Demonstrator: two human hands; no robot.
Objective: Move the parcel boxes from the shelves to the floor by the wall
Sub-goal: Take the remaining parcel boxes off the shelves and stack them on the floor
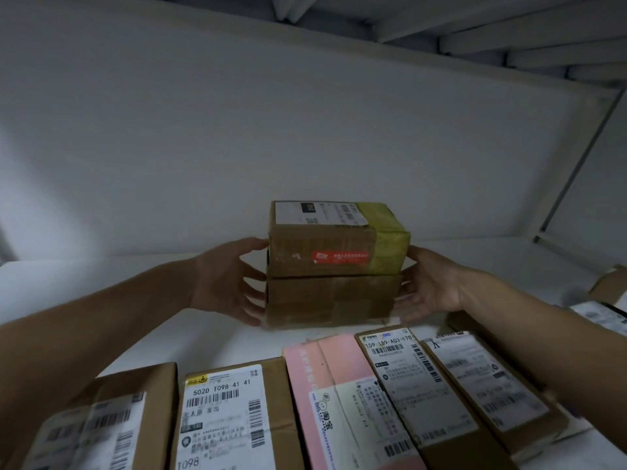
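Two brown parcel boxes are stacked at the back of a white shelf (169, 347). The top box (334, 247) has a white label, a red sticker and yellow-green tape on its right end. The lower box (330, 301) is plain brown with tape. My left hand (229, 281) presses the stack's left side, fingers spread across both boxes. On the right side, my right hand (431, 283) lies against the stack, its fingers along the lower box. Both hands clamp the stack between them.
A row of parcels lies along the shelf's front: a brown box (101, 425), a labelled brown box (227, 415), a pink box (339, 401), two more labelled boxes (407, 378) (485, 385). More parcels (607, 300) sit at the right. A shelf board (475, 35) is overhead.
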